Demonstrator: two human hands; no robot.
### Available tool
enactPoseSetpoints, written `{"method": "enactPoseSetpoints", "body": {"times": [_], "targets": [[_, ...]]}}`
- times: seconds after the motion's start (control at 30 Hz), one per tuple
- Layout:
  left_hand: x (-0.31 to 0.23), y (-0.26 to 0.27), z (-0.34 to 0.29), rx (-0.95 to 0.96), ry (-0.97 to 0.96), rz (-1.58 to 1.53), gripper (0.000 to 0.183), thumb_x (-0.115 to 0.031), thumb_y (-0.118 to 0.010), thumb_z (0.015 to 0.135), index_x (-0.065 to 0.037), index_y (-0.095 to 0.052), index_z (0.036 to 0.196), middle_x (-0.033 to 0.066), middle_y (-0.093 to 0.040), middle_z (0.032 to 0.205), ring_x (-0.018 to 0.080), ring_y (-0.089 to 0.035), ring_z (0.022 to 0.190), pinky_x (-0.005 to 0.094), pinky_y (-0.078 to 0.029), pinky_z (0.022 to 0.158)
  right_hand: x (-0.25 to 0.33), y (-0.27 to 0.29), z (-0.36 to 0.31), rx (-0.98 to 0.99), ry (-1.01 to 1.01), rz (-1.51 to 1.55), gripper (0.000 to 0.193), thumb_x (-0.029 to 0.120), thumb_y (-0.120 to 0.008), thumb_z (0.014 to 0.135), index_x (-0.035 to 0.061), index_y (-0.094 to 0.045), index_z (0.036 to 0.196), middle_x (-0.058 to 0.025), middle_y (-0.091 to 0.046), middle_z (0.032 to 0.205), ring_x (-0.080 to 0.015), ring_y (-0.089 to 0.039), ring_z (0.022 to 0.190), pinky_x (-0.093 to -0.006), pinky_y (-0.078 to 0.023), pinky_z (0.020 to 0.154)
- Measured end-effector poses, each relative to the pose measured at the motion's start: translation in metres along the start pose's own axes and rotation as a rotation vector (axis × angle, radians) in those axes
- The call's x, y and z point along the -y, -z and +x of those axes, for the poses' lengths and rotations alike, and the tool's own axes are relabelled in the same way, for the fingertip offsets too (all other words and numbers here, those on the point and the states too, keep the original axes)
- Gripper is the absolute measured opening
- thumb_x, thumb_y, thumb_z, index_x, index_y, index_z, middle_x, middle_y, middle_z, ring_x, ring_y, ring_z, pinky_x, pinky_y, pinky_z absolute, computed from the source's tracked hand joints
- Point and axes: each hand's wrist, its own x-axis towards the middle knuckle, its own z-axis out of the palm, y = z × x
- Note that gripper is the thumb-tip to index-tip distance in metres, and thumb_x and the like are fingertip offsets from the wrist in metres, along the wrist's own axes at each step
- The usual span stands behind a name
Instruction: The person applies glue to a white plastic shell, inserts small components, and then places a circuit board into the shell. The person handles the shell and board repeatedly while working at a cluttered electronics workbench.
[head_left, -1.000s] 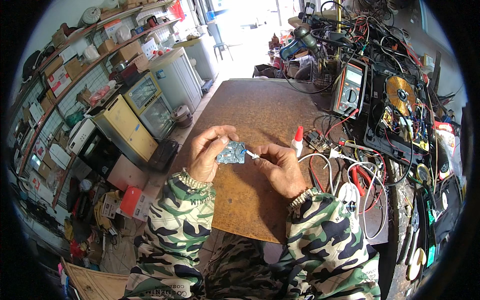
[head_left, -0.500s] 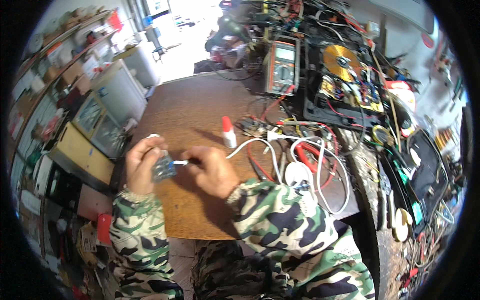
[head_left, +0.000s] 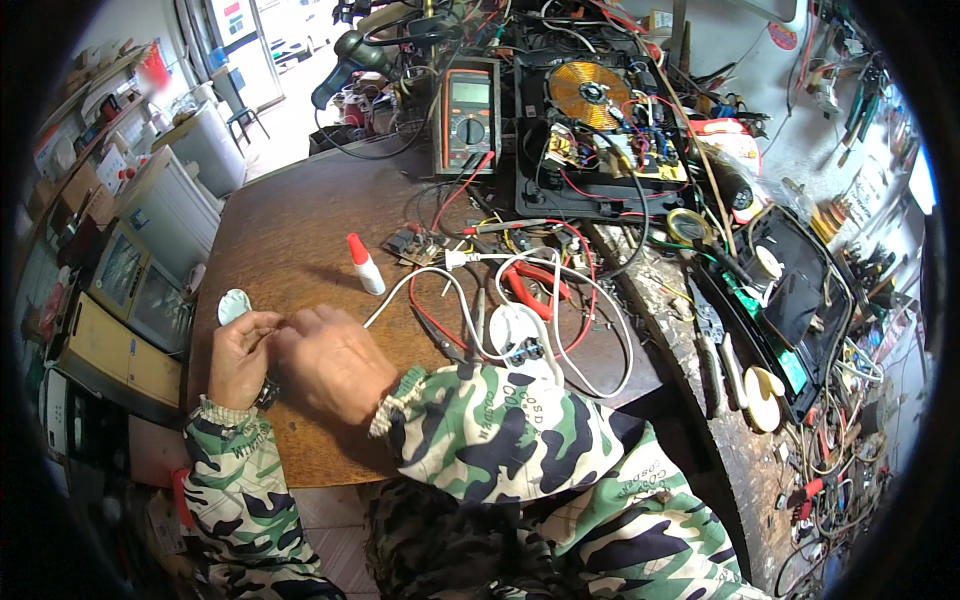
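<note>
The left hand (head_left: 238, 358) and the right hand (head_left: 335, 362) are pressed together at the near left corner of the brown wooden table (head_left: 290, 230), both in camouflage sleeves. The left hand's fingers are curled in toward the right hand's fingertips; whatever small part is between them is covered, so I cannot tell whether either hand is clamped on it. The right hand lies knuckles up, fingers bent toward the left.

Just beyond the left hand, at the table's left edge, a small pale round piece (head_left: 234, 303) lies flat. Farther in on the table, a little white bottle with a red cap (head_left: 364, 264) stands tilted. Beside it toward the table's middle sits a small circuit board (head_left: 412, 243), with white and red wires (head_left: 470, 300) looping from it toward the right sleeve. At the table's far edge a multimeter (head_left: 469, 115) leans upright, and just right of that an opened black appliance with a copper coil (head_left: 591, 92) lies among tangled leads. Off the table's left side stand grey cabinets (head_left: 165, 215).
</note>
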Motion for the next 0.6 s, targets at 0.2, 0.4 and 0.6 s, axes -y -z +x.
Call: {"method": "enactPoseSetpoints", "body": {"times": [0.2,0.4,0.6], "targets": [[0.000,-0.014,0.012,0.079,0.087,0.083,0.018,-0.001,-0.063,0.089,0.007,-0.062,0.105,0.0057,-0.067,0.093,0.0097,-0.063,0.085,0.0236,-0.050,0.076,0.062,0.078,-0.035,0.088,0.151,-0.020,0.020,0.012,-0.062,0.070,0.0007,-0.053,0.084,-0.0155,-0.053,0.086,-0.0339,-0.055,0.082,-0.0418,-0.046,0.071],[-0.003,-0.012,-0.003,0.019,0.019,0.152,0.017,0.000,-0.063,0.088,0.007,-0.063,0.103,0.0063,-0.065,0.090,0.0089,-0.062,0.083,0.0231,-0.050,0.074,0.065,0.093,-0.113,0.063,-0.005,-0.088,0.023,0.010,-0.068,0.070,0.0026,-0.056,0.088,-0.0112,-0.050,0.079,-0.0296,-0.056,0.075,-0.0404,-0.049,0.063],[-0.003,-0.011,-0.002,0.080,0.052,0.182,0.018,-0.001,-0.063,0.090,0.008,-0.062,0.105,0.0073,-0.064,0.093,0.0118,-0.062,0.087,0.0267,-0.052,0.076,0.048,0.121,-0.161,-0.117,-0.272,-0.234,0.016,0.006,-0.072,0.079,0.0024,-0.065,0.093,-0.0120,-0.058,0.076,-0.0302,-0.061,0.066,-0.0396,-0.052,0.058]]}}
